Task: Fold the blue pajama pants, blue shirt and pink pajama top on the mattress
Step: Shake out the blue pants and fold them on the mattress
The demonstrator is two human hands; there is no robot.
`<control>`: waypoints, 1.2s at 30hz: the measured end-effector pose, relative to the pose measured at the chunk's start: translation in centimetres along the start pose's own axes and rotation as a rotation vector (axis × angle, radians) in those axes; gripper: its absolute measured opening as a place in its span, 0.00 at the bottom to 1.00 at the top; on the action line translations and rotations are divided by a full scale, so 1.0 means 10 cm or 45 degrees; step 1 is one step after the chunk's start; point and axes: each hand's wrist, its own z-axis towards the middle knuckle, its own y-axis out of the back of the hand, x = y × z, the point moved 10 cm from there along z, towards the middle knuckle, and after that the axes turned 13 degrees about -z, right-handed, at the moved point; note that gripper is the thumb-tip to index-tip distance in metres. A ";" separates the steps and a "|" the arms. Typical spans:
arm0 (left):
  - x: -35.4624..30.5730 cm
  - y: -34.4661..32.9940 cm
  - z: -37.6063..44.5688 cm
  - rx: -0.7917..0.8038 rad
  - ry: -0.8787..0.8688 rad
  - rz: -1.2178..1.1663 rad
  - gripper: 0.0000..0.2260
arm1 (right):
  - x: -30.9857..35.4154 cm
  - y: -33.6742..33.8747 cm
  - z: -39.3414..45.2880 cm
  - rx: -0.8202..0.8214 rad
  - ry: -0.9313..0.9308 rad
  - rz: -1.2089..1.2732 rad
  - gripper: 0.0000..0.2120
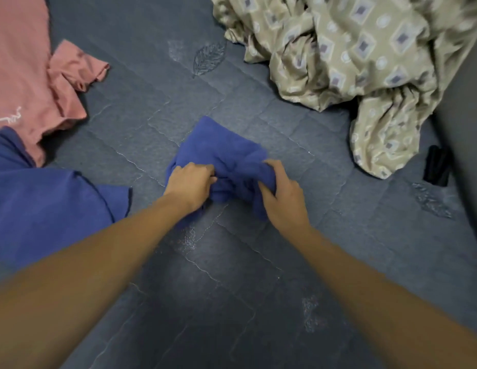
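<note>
A bunched blue garment, likely the blue pajama pants [218,145], lies in the middle of the grey quilted mattress [232,262]. My left hand [190,182] grips its left side with curled fingers. My right hand [281,194] grips its right side, cloth wrapped in the fingers. The blue shirt [45,203] lies spread at the left edge. The pink pajama top [27,75] lies rumpled above it at the upper left, partly overlapping the shirt.
A crumpled beige patterned blanket [351,62] fills the upper right of the mattress. A small black object [437,166] lies by a dark grey surface [466,129] at the right edge.
</note>
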 end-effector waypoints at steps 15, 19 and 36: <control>-1.31 2.26 -0.52 -0.015 -0.305 -1.054 0.10 | 1.48 1.02 0.08 0.256 0.100 0.064 0.12; -1.72 3.17 -0.82 0.003 -0.396 -1.031 0.09 | 1.82 1.78 0.09 0.090 0.004 0.089 0.10; -2.70 6.21 -2.83 -0.362 -0.523 -0.911 0.11 | 4.12 4.33 -0.81 -0.038 0.309 0.343 0.16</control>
